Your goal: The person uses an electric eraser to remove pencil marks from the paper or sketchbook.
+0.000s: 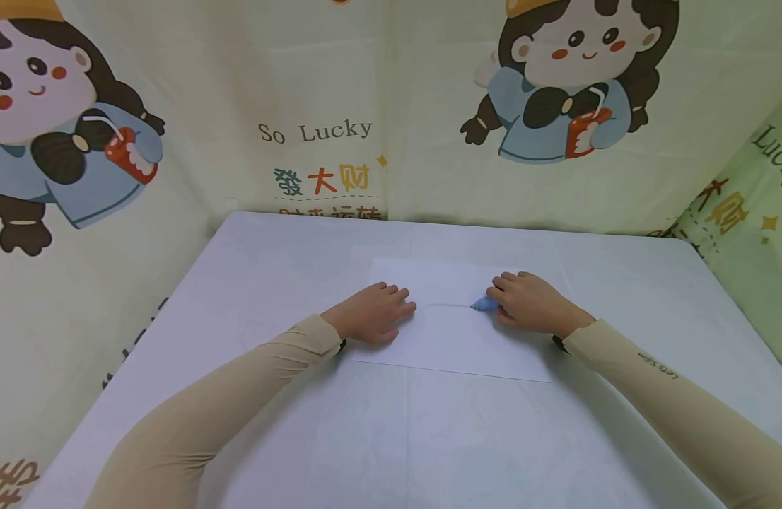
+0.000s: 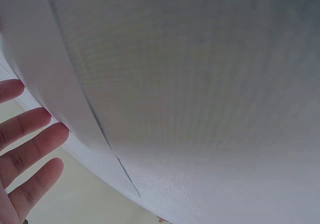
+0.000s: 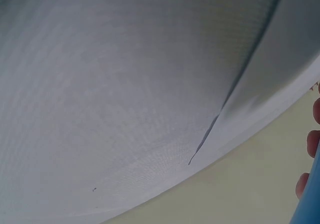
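Note:
A sheet of white paper (image 1: 442,346) lies flat on the white table. My right hand (image 1: 532,302) grips a thick blue pen (image 1: 486,303), whose pointed tip meets the sheet at the end of a thin, faint line (image 1: 448,305). In the right wrist view, part of the pen's blue barrel (image 3: 309,199) shows beside several fingertips (image 3: 313,143). With fingers spread, my left hand (image 1: 373,313) rests on the left part of the paper, left of the line. Its straight fingers (image 2: 35,151) appear at the edge of the left wrist view.
The white tabletop (image 1: 289,424) extends around the paper, with its far edge near the wall. Behind and beside it hangs a pale printed cloth (image 1: 327,71) with cartoon figures and lettering. Beige sleeves (image 1: 238,382) cover both forearms.

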`<action>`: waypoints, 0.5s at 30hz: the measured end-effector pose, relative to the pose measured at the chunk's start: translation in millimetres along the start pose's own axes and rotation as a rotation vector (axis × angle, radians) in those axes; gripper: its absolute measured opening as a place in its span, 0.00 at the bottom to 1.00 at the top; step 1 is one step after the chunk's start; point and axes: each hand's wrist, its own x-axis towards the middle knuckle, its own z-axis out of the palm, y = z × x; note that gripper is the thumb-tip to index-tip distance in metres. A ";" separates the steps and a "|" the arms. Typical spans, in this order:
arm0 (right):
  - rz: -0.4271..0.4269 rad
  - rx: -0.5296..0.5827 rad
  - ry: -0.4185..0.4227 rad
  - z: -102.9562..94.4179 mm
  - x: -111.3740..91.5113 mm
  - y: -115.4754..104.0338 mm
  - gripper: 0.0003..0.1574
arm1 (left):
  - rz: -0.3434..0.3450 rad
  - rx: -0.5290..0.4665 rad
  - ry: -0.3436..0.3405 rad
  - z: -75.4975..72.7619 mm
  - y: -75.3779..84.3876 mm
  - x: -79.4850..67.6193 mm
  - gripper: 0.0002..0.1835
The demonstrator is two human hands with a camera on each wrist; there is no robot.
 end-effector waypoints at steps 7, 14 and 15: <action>0.011 -0.004 -0.008 -0.8 0.3 -0.3 0.09 | -0.003 0.003 -0.005 -0.5 0.6 0.6 0.18; 0.009 -0.013 0.014 -0.6 0.3 0.1 0.09 | -0.007 0.007 -0.015 -1.4 1.0 0.9 0.18; 0.008 -0.013 0.017 -0.4 0.2 0.2 0.09 | -0.007 0.004 -0.015 -2.1 1.3 0.9 0.18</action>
